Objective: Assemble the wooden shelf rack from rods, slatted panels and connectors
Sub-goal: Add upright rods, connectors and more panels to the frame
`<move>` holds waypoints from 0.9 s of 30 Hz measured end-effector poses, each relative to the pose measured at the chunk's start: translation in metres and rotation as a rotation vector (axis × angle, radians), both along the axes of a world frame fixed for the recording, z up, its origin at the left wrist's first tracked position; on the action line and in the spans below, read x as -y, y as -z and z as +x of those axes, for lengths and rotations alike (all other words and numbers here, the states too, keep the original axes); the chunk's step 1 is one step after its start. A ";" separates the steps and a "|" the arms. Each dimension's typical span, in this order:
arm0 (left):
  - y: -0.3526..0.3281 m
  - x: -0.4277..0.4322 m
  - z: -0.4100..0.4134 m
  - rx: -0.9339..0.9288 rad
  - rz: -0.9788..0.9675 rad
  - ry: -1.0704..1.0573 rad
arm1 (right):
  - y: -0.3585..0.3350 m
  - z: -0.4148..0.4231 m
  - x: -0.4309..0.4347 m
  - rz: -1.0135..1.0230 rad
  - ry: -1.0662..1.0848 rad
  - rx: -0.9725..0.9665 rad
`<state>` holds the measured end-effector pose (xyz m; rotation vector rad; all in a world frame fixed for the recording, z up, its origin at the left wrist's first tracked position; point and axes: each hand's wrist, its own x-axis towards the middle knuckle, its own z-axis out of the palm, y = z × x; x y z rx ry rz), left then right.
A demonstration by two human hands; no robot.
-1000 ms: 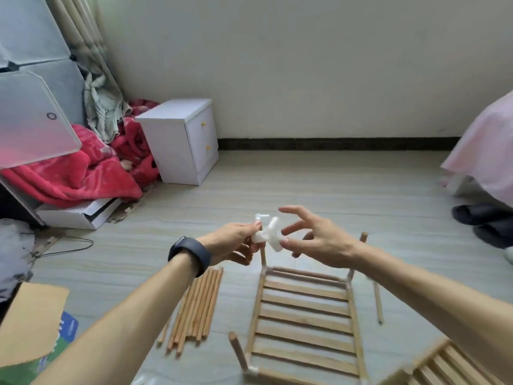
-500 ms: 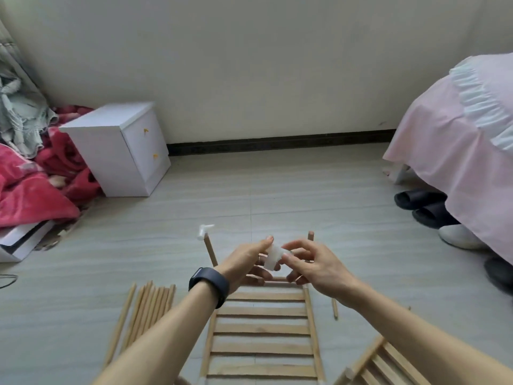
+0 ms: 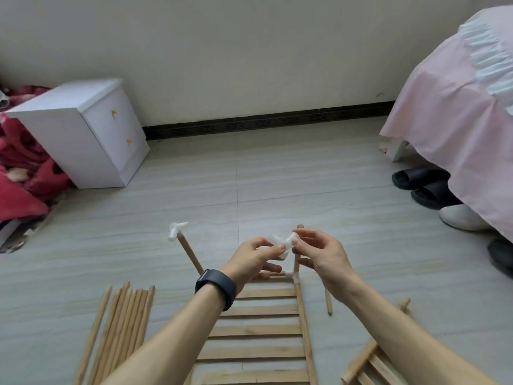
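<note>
At the far left a red blanket (image 3: 19,173) is heaped against a white two-drawer bedside cabinet (image 3: 83,134) that stands by the wall. Nearer, a bundle of loose rods (image 3: 122,323) lies on the tiled floor (image 3: 277,184), long axes pointing away from the person and leaning slightly right. Just right of it, a corner rod (image 3: 190,255) rises from the far left corner of the slatted panel (image 3: 263,329), tilted up and to the left, its top capped by a fitted white connector (image 3: 177,230). The panel lies flat, its long axis running away from the person and its slats crosswise. Above its far end the left hand (image 3: 249,259), with a black wristband (image 3: 216,287), pinches one end of a held white connector (image 3: 281,241) between thumb and forefinger, the other fingers curled beneath. The right hand (image 3: 322,254) pinches the opposite end with thumb and fingertips, so the piece's long axis runs left to right, roughly level. Below it a second corner rod (image 3: 296,266) stands nearly upright. A single rod (image 3: 328,301) lies beside the panel, and a second slatted panel (image 3: 369,365) sits at lower right. Farther right are black slippers (image 3: 419,179), a white shoe (image 3: 460,218) and a pink bedcover (image 3: 458,120).
</note>
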<state>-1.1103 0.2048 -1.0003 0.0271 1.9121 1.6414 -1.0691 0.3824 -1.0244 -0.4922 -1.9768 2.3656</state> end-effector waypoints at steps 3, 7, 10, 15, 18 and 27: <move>0.006 -0.012 -0.011 0.021 0.005 -0.017 | 0.001 -0.021 -0.016 -0.040 -0.047 0.077; 0.012 -0.025 -0.025 -0.021 0.002 -0.060 | -0.005 -0.044 -0.032 -0.043 -0.099 0.108; 0.022 -0.038 -0.030 -0.121 0.021 -0.191 | -0.002 -0.052 -0.032 0.070 -0.056 0.167; 0.041 -0.054 -0.034 -0.284 -0.055 -0.224 | 0.006 -0.054 -0.031 0.091 -0.108 0.229; 0.053 -0.057 -0.038 -0.292 -0.069 -0.105 | 0.001 -0.065 -0.042 0.062 -0.088 0.213; 0.106 -0.072 -0.063 -0.246 -0.257 -0.024 | 0.001 -0.098 -0.080 0.476 -0.240 0.162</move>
